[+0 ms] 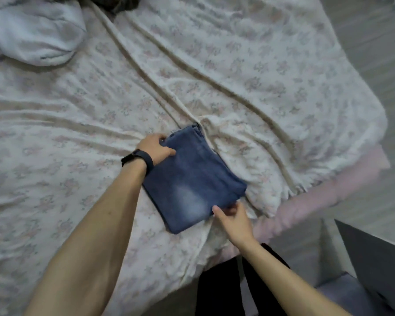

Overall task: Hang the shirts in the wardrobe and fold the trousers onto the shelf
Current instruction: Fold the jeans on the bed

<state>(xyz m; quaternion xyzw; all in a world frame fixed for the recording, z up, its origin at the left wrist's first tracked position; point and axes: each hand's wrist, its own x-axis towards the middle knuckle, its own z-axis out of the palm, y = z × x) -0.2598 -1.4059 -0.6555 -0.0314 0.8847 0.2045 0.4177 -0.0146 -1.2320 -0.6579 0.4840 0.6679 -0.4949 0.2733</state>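
Lying flat on the bed [283, 76], the folded trousers [192, 179] span the gap between both grips. Left grip [155, 148]: closed on the far-left corner of the denim, thumb on top, fingers curled at the edge; the bundle extends away to its right and toward the person. Black wristband [138, 158] on that wrist. Right grip [234, 218]: pinches the near-right corner, thumb on the top layer, fingers round the edge; the bundle lies to its upper left. White bundle [32, 30] is well apart, far beyond the left grip.
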